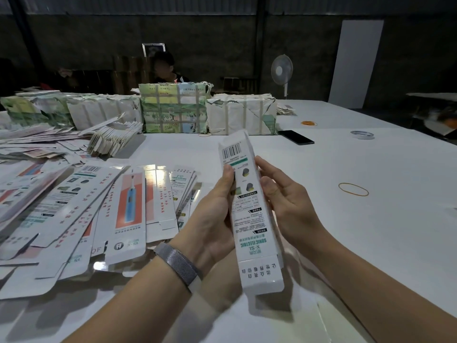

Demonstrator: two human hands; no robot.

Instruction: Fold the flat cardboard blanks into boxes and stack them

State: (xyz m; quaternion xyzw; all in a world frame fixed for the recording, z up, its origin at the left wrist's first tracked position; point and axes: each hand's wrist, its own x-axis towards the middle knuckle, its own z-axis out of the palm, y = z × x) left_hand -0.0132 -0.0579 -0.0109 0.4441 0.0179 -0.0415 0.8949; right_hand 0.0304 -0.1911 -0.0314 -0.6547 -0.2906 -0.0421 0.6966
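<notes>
I have one box (249, 209) up off the table (371, 231), held lengthwise away from me between both hands. My left hand (212, 219) cups its left long side, thumb pressed on the printed face near the upper third; my right hand (286, 206) holds the right long edge with the fingers (262, 167) curled round it. Both hands are closed on the box, not spread.

It looks already popped into a slim tube; the near end flap (262, 276) appears folded over, while the far end by the barcode I cannot judge.

I reckon this is thin, glossy card: very light, stiff along the creases but easy to crush across the broad faces, and a bit slippery. Best held by the long edges, pinching lightly, keeping thumbs off the middle of the panels when tucking flaps.

The flat blanks (81, 209) lie fanned out on the table to my left, well apart from the box.
</notes>
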